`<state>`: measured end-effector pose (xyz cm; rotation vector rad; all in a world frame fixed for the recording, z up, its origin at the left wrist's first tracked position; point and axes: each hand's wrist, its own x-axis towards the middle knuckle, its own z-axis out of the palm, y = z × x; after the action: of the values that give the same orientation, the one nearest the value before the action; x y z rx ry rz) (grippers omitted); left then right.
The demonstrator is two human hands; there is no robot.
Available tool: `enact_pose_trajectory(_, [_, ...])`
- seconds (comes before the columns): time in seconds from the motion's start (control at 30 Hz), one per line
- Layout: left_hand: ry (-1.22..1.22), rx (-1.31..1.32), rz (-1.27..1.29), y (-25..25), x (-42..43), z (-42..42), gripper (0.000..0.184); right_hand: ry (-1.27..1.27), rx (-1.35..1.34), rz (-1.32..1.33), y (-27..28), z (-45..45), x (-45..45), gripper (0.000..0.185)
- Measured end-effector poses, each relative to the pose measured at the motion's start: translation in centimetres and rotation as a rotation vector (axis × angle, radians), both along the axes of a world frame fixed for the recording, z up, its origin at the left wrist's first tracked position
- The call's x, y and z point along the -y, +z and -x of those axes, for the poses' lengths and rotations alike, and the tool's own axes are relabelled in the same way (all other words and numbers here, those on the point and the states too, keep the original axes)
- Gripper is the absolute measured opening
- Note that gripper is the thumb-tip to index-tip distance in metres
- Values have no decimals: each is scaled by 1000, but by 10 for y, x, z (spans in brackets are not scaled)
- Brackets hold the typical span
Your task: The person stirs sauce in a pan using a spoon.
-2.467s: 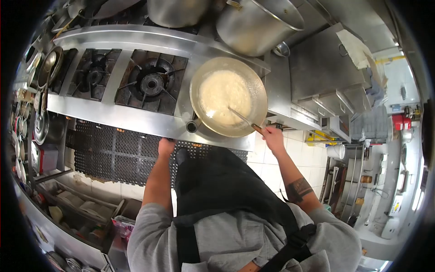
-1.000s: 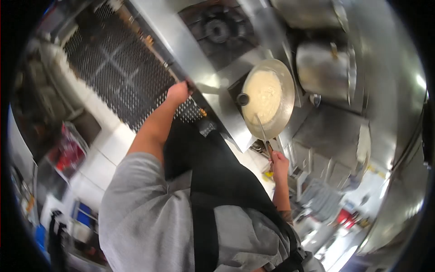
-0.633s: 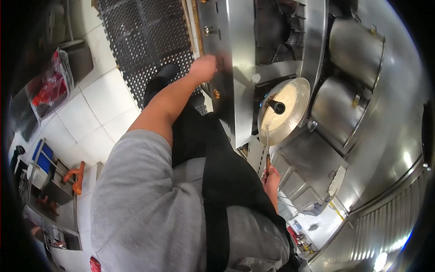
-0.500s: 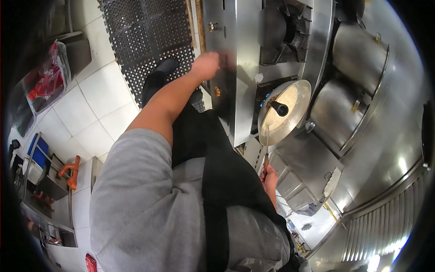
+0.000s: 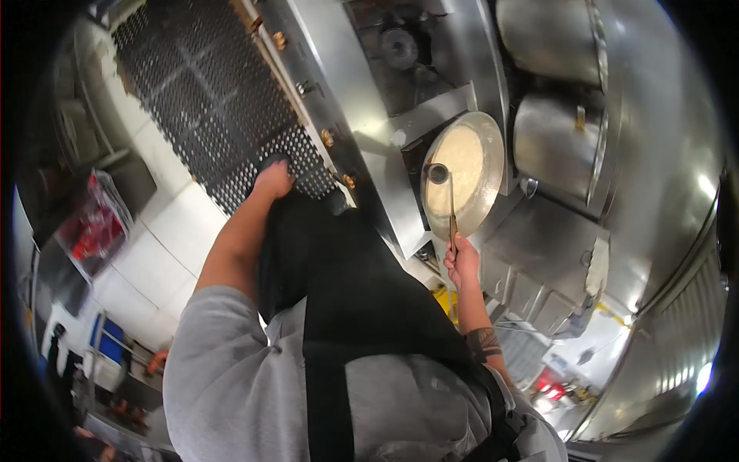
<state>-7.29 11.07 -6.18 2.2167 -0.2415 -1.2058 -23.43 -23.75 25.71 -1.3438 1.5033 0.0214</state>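
My right hand (image 5: 462, 262) is closed around the brown handle of a long, thin-shafted metal utensil (image 5: 453, 206). Its shaft reaches over a wide frying pan (image 5: 495, 179), and its working end cannot be made out. Pale, creamy liquid (image 5: 462, 154) fills the bottom of the pan. The pan's black handle (image 5: 438, 173) points up toward me and appears nearly end-on. Off to the left, my left hand (image 5: 275, 179) hangs above the floor mat beside my black apron. Its fingers look loosely curled, with nothing visible in them.
The pan stands on a front burner of a steel stove with knobs (image 5: 327, 138) along its front. Behind are two large steel pots (image 5: 550, 142). A steel counter (image 5: 539, 239) lies to the right, and a perforated black mat (image 5: 208, 100) covers the floor.
My left hand has drawn back from the stove knobs toward my apron. My right hand still grips the utensil over the pan. The view has turned, and the right forearm now shows more fully.
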Motion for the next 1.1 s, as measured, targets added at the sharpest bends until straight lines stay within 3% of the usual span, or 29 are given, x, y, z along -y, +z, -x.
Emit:
enact_pose_trajectory(0.07, [-77, -65, -60, -31, -25, 15, 49, -16, 34, -26, 0, 10, 0, 13])
enact_pose_trajectory(0.13, [-118, -62, -152, -19, -51, 16, 47, 7, -17, -25, 7, 44, 9, 15])
enact_pose_trajectory(0.23, [-145, -51, -219, -60, -96, 23, 48, 43, -144, 199, 21, 82, 28, 14])
enact_pose_trajectory(0.37, [-213, -8, -320, -37, -135, 4, 47, 150, -200, 474, 10, 75, 44, 24])
enact_pose_trajectory(0.43, [-377, 129, -278, -104, -165, -2, 44, 153, -132, 513, -20, 51, 47, 27])
enact_pose_trajectory(0.47, [-355, 118, -282, -30, -143, -17, 38, 187, -95, 563, -30, 47, 46, 29])
enact_pose_trajectory(0.53, [-543, 357, -247, -49, -137, -44, 31, 222, -60, 572, -35, 54, 40, 30])
enact_pose_trajectory(0.6, [-375, 384, -104, 47, -99, -54, 33, 304, -101, 603, -28, 72, 44, 30])
enact_pose_trajectory(0.63, [-373, 396, -121, 56, -89, -55, 33, 308, -136, 600, -18, 88, 51, 29])
enact_pose_trajectory(0.7, [75, 202, -16, 66, -74, -50, 39, 536, -225, 900, -4, 119, 69, 24])
enact_pose_trajectory(0.8, [145, 181, 27, 71, -70, -27, 40, 587, -261, 934, 42, 124, 76, 17])
enact_pose_trajectory(0.93, [153, 224, -133, 116, -73, 36, 35, 663, -100, 1094, 45, 117, 127, 16])
enact_pose_trajectory(1.1, [287, 163, -244, 74, -127, 148, 36, 749, 53, 1364, 36, 85, 201, 19])
